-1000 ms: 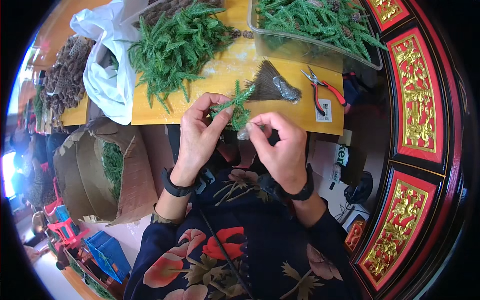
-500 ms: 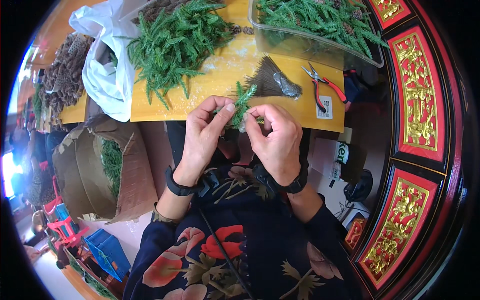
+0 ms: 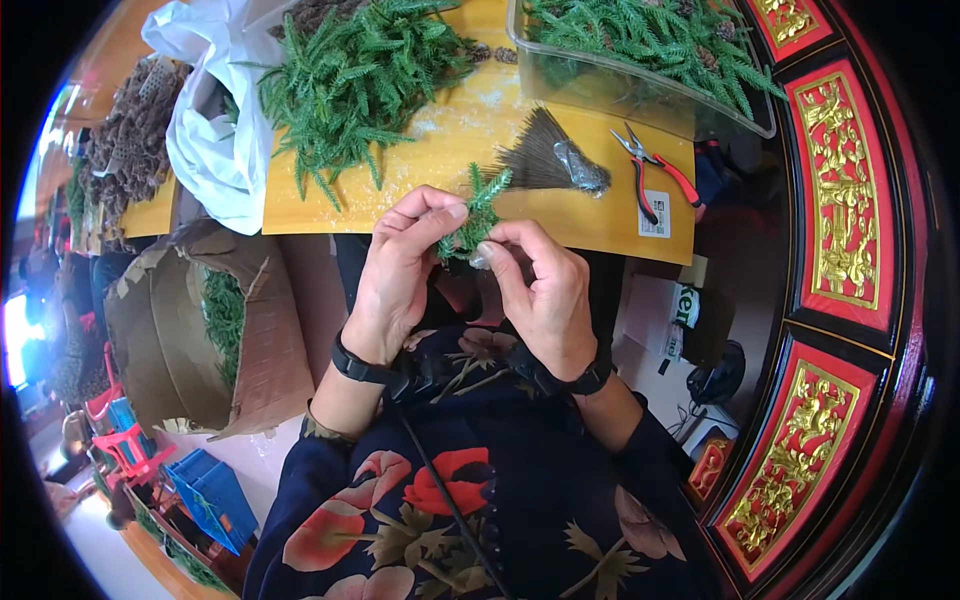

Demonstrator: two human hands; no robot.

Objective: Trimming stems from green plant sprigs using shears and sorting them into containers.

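Just in front of the table's near edge I hold up a small green artificial pine sprig [image 3: 478, 215]. My left hand [image 3: 405, 262] pinches it from the left between thumb and forefinger. From the other side, the thumb and forefinger of my right hand [image 3: 545, 290] close on the sprig's lower end; any wire between them is too small to make out. Beyond the sprig lies a fanned bundle of thin dark wires [image 3: 545, 152], bound with clear wrap. Red-handled pliers [image 3: 652, 170] rest to its right on the table.
A heap of green sprigs [image 3: 350, 90] covers the table's [image 3: 300, 215] back left, beside a white plastic bag [image 3: 215, 140]. A clear tub [image 3: 620, 85] of greenery stands back right. An open cardboard box [image 3: 180, 350] sits below left. Carved red-and-gold panels [image 3: 840, 190] line the right.
My right hand has shifted slightly left and down, its fingers now lower on the sprig. My left hand keeps its pinch. The whole view has shifted a little.
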